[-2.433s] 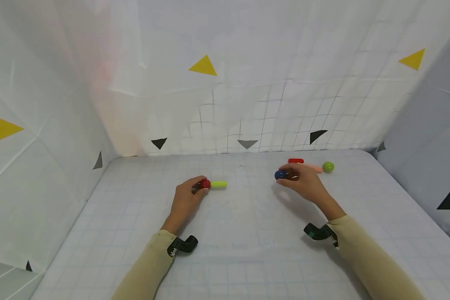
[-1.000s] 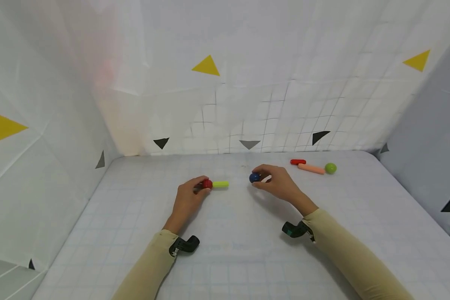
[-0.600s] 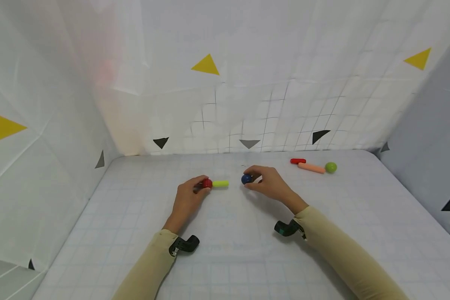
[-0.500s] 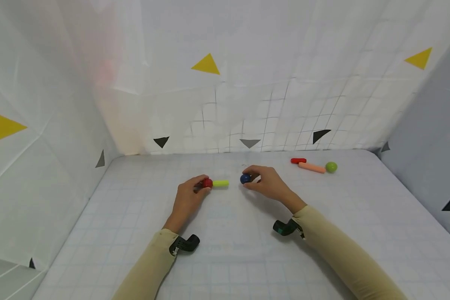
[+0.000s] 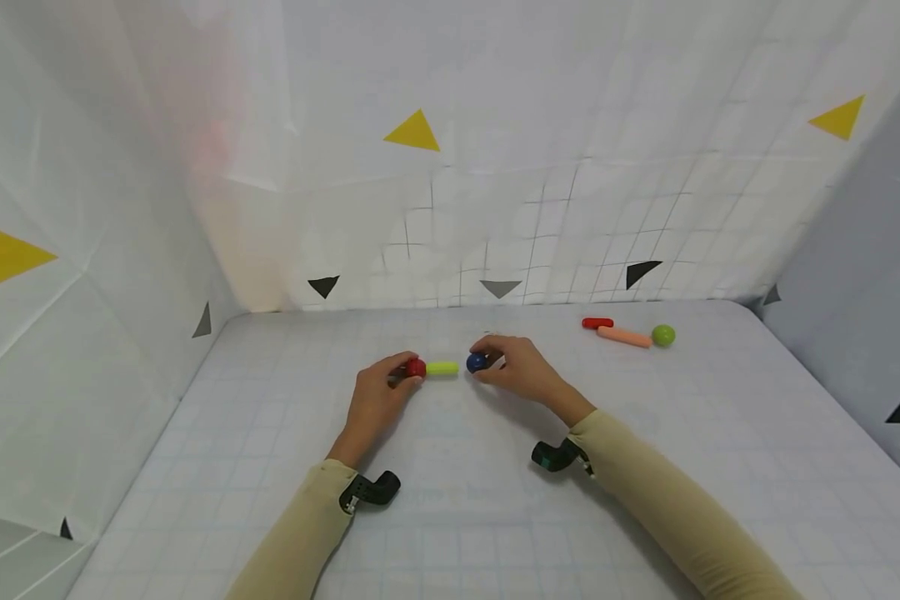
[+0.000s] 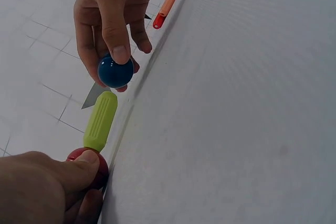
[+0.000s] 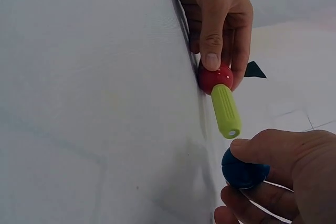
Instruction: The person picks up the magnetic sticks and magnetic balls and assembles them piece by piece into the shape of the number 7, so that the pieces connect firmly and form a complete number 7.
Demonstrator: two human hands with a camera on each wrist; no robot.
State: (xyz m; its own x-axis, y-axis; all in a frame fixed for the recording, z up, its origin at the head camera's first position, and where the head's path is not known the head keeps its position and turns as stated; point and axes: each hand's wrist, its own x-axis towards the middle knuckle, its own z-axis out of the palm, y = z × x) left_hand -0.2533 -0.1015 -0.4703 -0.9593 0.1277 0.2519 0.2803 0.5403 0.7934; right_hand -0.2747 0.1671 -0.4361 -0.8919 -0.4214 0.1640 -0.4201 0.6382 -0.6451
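Observation:
My left hand pinches a red ball low over the white table. From that ball a ribbed yellow-green rod sticks out toward the right. A small hole shows in the rod's free end in the right wrist view. Between thumb and fingers, my right hand holds a dark blue ball. A narrow gap separates the blue ball from the rod's free end in the head view. Part of each ball is hidden behind fingers.
At the back right of the table lie a short red rod, a longer orange rod and a green ball, close together. White sheets with yellow and dark triangles stand behind and at both sides.
My right hand has carried the blue ball leftward from near the orange rod to the yellow-green rod's free end. The left hand has stayed in place with the red ball.

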